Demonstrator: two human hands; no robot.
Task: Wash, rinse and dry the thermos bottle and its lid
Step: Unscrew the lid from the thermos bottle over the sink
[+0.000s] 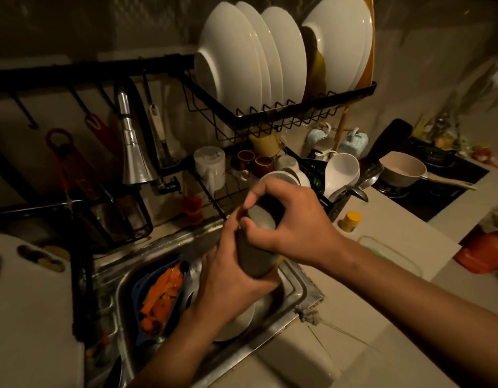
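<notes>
A black dish rack (284, 107) spans the far wall, loaded with white plates (250, 57) standing on edge. Below it, the steel sink (298, 287) fills the near middle, already crowded: a blue tub (147, 284) with orange scraps lies at its left and a pale dish (239, 323) sits under the hands. The chrome faucet (133, 152) hangs at the far left of the basin, and no water shows running from it.

Over the sink, the thermos bottle (254, 256) is held tilted, its top pointing far and slightly left. The left hand (228, 278) wraps its fingers round the lower body. The right hand (289, 222) curls over the upper end, fingers and thumb clamped about the lid (260, 218), apparently to twist it off.

The grip is the risk. If the lid is tight or the metal slick, a hard twist could slip and drop the bottle onto the crockery below, chipping the dish. Should liquid remain inside, the tilt could spill it as the lid loosens.
</notes>
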